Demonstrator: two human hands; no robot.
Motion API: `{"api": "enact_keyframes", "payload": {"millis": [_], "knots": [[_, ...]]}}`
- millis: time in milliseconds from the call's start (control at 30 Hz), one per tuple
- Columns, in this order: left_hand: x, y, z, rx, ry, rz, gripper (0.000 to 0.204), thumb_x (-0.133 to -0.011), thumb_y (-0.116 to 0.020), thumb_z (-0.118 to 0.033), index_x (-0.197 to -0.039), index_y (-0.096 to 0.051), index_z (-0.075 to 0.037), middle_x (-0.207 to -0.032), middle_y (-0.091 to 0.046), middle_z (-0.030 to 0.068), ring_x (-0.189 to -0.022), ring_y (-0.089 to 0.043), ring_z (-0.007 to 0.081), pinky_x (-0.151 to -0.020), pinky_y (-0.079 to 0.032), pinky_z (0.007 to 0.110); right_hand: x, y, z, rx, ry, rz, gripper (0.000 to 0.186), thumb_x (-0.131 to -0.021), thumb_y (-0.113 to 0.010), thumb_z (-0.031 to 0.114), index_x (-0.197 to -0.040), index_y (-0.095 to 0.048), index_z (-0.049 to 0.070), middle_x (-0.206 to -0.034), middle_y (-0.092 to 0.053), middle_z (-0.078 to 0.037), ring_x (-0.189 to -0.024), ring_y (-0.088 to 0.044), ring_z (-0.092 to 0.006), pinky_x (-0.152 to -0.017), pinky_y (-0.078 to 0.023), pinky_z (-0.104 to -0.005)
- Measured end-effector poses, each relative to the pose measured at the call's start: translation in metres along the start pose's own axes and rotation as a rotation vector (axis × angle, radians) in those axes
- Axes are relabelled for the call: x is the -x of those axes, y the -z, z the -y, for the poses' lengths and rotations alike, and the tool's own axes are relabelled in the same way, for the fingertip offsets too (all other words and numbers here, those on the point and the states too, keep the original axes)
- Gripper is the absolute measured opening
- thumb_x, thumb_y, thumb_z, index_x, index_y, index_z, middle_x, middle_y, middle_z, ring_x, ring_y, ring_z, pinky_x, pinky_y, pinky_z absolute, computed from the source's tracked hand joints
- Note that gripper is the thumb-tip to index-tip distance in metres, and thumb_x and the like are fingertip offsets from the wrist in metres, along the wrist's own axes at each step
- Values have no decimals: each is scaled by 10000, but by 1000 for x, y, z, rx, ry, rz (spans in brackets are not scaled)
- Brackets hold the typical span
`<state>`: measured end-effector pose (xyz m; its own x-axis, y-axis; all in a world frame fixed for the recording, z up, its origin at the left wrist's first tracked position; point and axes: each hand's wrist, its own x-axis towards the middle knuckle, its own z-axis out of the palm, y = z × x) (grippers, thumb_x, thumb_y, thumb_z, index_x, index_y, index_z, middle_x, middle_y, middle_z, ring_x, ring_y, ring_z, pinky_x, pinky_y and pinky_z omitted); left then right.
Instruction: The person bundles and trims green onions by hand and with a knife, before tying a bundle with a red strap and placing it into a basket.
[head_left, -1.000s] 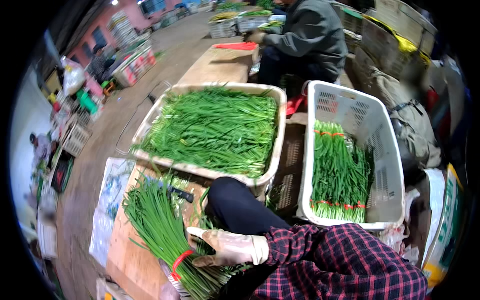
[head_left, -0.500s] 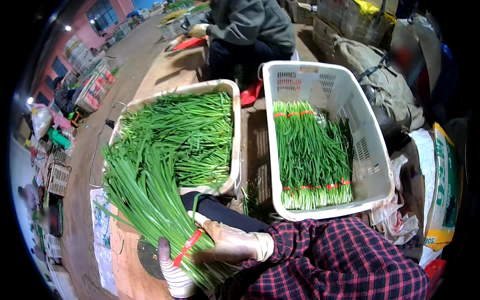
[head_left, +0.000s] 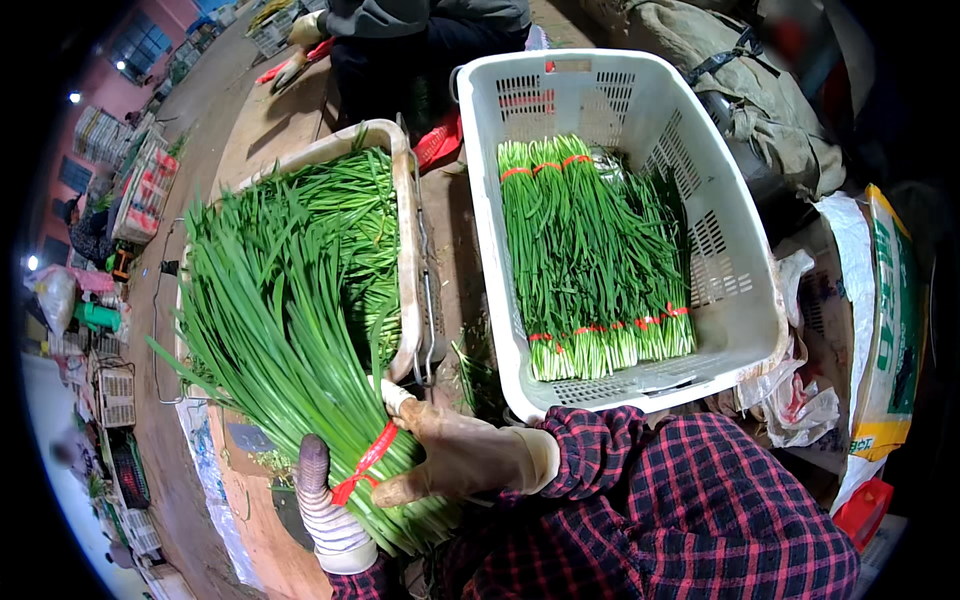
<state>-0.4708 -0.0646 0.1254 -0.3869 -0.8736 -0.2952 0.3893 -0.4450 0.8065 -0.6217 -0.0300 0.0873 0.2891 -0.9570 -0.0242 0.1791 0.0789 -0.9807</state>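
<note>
A thick bunch of garlic chives (head_left: 270,330) tied with red tape (head_left: 365,463) slants across the front, leaf ends up and to the left. My left hand (head_left: 325,500), in a white striped glove with a dark thumb, holds its left side beside the tape. From the right, my right hand (head_left: 455,445), in a stained cream glove, closes on the stem end, thumb below the tape. The bunch's leaves overhang a white crate (head_left: 408,260) heaped with loose chives (head_left: 360,215). Some fingers are hidden behind the stems.
A larger white crate (head_left: 735,245) at the right holds several tied chive bunches (head_left: 590,260). Beneath my hands is a wooden board (head_left: 255,500). Another person (head_left: 425,50) sits beyond the crates, gloved hands at a plank. Sacks (head_left: 740,100) and plastic bags (head_left: 800,400) lie along the right.
The view has shifted, so the crates appear higher and farther left. Both hands still hold the tied bunch, and my right thumb now lies more plainly across the stems.
</note>
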Motion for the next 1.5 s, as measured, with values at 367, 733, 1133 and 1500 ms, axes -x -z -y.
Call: {"api": "enact_keyframes", "payload": {"millis": [367, 733, 1133, 1500], "knots": [[-34, -7, -17, -228, -113, -14, 600, -797, -715, -165, -1320, -455, -28, -1172, -608, 135, -1041, -609, 239, -929, -495, 375, 27, 84, 48, 267, -24, 32, 618, -796, -736, 249, -1317, -464, 56, -870, -635, -42, -804, -604, -164, -766, -474, -301], [-79, -121, -13, -366, -214, 460, 984, -741, -797, -129, -1494, -167, -61, -1461, -331, 190, -1362, -316, 254, -1119, -264, 369, 49, 122, 74, -175, 166, -406, 534, -802, -705, 196, -1260, -505, 9, -1112, -632, -89, -974, -611, -144, -869, -505, -297], [-44, -23, 17, -306, -51, 75, 787, -851, -683, -377, -1435, -323, 7, -1356, -485, 207, -1185, -546, 310, -1005, -439, 404, 101, 241, -256, 119, -632, -514, 493, -752, -824, 273, -1073, -624, -43, -962, -696, -110, -867, -661, -176, -832, -523, -285], [-30, 30, 32, -220, -124, 46, 604, -952, -569, -301, -1389, -354, 57, -1282, -544, 224, -1110, -597, 288, -962, -468, 382, 77, 199, -198, -414, -680, -384, 376, -840, -739, 250, -1092, -632, -7, -995, -697, -123, -810, -696, -188, -732, -574, -335]]}}
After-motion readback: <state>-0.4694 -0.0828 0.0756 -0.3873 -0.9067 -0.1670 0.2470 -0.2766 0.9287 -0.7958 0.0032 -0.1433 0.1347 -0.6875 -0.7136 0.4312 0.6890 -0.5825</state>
